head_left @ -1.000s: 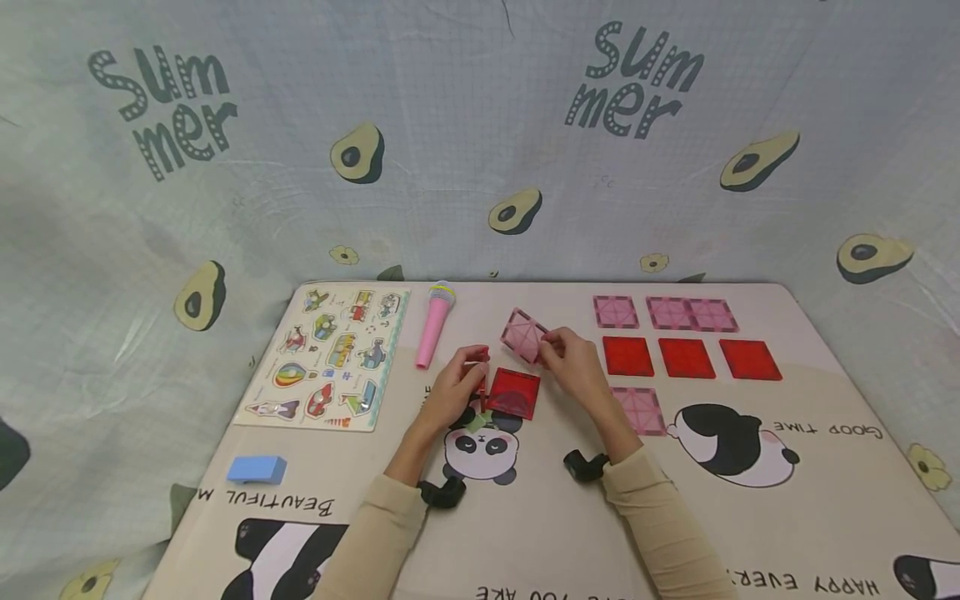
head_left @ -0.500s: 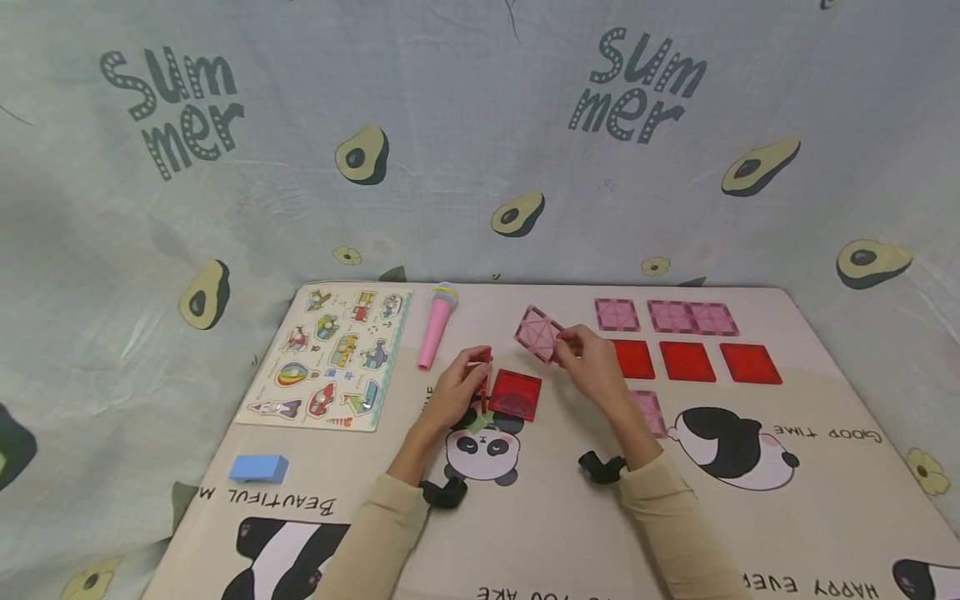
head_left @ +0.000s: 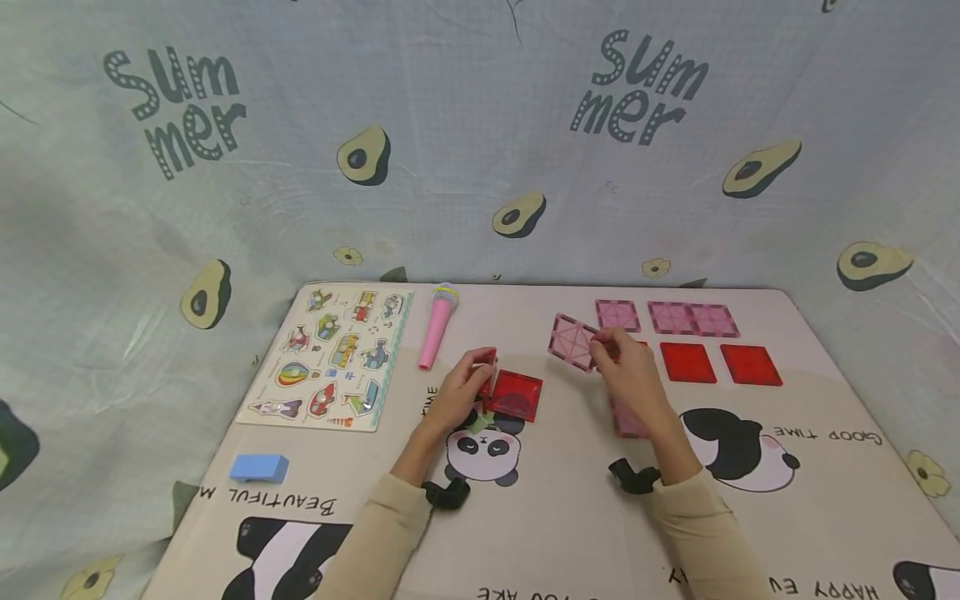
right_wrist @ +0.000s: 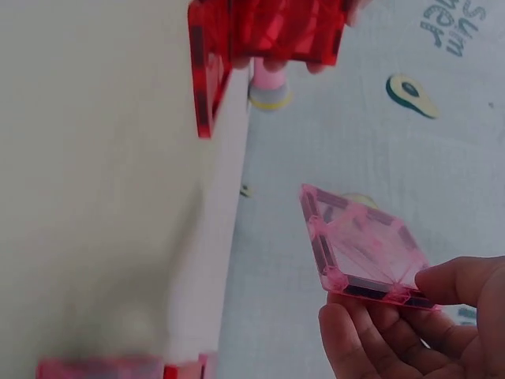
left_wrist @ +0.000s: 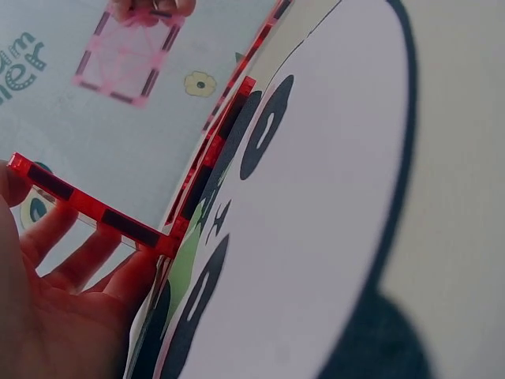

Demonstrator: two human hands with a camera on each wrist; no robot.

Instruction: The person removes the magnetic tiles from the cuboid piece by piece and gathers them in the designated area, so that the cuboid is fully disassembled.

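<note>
My left hand holds a red magnetic tile on edge, its fingers spread behind the clear panel. The foot of that tile meets the edge of a second red magnetic tile, which lies flat over the printed panda's top. Off to the right, my right hand pinches a pink magnetic tile by one corner, thumb on one face and fingers beneath. The right wrist view shows this pink tile raised and tilted, apart from the red pair.
Pink tiles and red tiles lie in rows at the back right, some partly behind the right hand. On the left are a picture puzzle board, a pink toy microphone and a blue block. A patterned cloth hangs behind.
My right hand has carried the pink tile rightward, away from the red tiles, toward the rows. The left hand stays in place with its upright red tile.
</note>
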